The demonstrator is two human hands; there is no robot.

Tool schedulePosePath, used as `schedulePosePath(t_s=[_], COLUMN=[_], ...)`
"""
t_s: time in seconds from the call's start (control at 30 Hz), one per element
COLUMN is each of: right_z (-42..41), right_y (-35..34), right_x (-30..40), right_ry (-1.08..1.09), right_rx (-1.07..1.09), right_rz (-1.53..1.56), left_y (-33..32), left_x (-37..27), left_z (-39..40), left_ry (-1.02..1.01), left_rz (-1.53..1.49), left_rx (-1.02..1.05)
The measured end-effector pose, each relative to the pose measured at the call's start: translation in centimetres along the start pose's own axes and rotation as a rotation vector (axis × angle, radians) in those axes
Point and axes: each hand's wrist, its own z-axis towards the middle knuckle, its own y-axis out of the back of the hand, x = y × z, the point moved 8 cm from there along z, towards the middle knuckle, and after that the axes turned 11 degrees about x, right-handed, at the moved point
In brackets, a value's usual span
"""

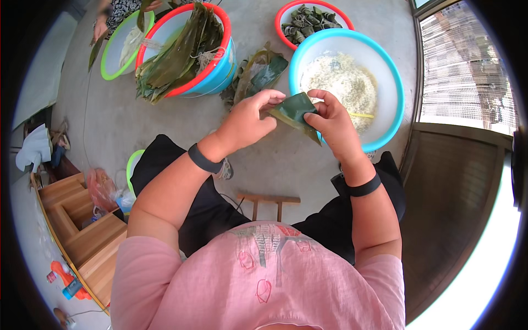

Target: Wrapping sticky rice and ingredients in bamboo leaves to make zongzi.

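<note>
A folded green bamboo leaf [293,108] is pinched between the thumb and fingers of my right hand [332,121]. Its lower edge hangs down to a narrow tip. On the other side, my left hand [249,119] has thumb and fingers apart around the leaf's left corner; whether they touch it is hard to see. Close behind my right hand stands a blue-rimmed basin [390,121] of wet white rice [342,78], partly covered by the hand. A thin yellow stick [361,115] lies in the rice.
A red-rimmed blue bucket [220,76] holds long leaves [181,57]. More leaves [264,76] lie on the floor. Wrapped leaf dumplings [309,24] fill a red-rimmed basin [282,20]. Another person's hand [100,31] is near a green-rimmed basin [108,62]. A wooden stool [268,199] shows below.
</note>
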Motion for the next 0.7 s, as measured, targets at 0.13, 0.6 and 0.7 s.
schedulePosePath(t_s=[0.13, 0.6, 0.7], right_z=[-0.3, -1.3, -1.4], right_y=[0.2, -0.7, -0.6], right_x=[0.4, 3.2, 3.2], right_ry=[0.046, 0.224, 0.239], right_rx=[-0.045, -0.083, -0.075], right_rz=[-0.313, -0.578, -0.600], left_y=[-0.7, -2.6, -3.2], left_x=[1.2, 2.0, 2.1], left_z=[0.2, 1.2, 1.3], left_ry=[0.081, 0.129, 0.101], left_rz=[-0.196, -0.117, -0.219], left_rx=[0.030, 0.156, 0.197])
